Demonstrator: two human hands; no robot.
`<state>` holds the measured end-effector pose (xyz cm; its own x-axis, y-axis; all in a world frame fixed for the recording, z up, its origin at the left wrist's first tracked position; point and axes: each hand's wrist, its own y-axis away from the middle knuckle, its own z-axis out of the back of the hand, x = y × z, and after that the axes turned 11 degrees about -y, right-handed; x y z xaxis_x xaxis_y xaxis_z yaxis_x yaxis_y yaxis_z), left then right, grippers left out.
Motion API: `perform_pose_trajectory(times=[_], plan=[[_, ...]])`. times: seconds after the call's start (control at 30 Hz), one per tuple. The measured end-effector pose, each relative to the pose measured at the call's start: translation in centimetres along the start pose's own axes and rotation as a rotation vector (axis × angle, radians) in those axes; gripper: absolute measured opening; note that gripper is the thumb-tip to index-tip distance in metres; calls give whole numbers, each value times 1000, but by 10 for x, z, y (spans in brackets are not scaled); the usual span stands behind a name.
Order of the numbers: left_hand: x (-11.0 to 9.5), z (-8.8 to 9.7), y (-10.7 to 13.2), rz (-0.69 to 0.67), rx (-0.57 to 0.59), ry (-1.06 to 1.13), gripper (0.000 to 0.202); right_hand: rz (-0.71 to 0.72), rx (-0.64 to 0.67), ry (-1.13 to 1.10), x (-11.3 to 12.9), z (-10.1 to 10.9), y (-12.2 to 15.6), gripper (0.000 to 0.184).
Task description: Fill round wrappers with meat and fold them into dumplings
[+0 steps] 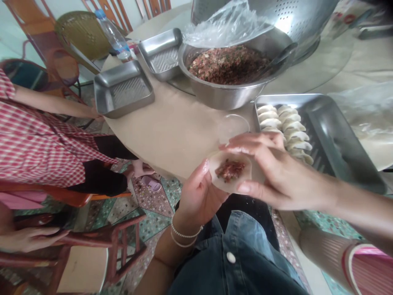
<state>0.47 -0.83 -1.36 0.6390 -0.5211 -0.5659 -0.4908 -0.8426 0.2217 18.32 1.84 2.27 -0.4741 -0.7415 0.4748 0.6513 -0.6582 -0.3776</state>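
Observation:
A round dumpling wrapper [231, 185] with a dab of minced meat filling [230, 169] lies in my left hand [198, 196], which cups it from below over my lap. My right hand [273, 172] grips the wrapper's right edge with thumb and fingers curled around it. Just beyond the hands stands a metal tray [331, 135] holding a row of several folded dumplings [287, 127]. A large steel bowl [227, 96] of minced filling [230, 63] sits behind them on the round table.
Two empty metal trays [123, 88] [161, 53] sit at the table's left. A small clear dish [233, 125], a colander [294, 16] and a plastic bag [227, 24] are near the bowl. A person in a red checked shirt [33, 143] sits on the left beside wooden chairs [101, 237].

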Motion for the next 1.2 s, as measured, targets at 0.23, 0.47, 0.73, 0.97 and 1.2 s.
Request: perform_pose_trajectory(times=[0.23, 0.47, 0.73, 0.97, 1.2], plan=[[-10, 5, 1, -137, -75, -64, 48, -263, 102, 79, -50, -1, -23, 73], [-12, 6, 2, -125, -91, -78, 49, -172, 65, 139, -49, -8, -21, 73], [-1, -1, 0, -62, 46, -61, 50, 30, -40, 127, 9, -10, 4, 55], [3, -4, 3, -18, 100, -38, 54, 127, -116, 97, 22, -39, 18, 52], [-1, 5, 3, -19, 56, -81, 56, 175, -163, 77, 29, -45, 27, 49]])
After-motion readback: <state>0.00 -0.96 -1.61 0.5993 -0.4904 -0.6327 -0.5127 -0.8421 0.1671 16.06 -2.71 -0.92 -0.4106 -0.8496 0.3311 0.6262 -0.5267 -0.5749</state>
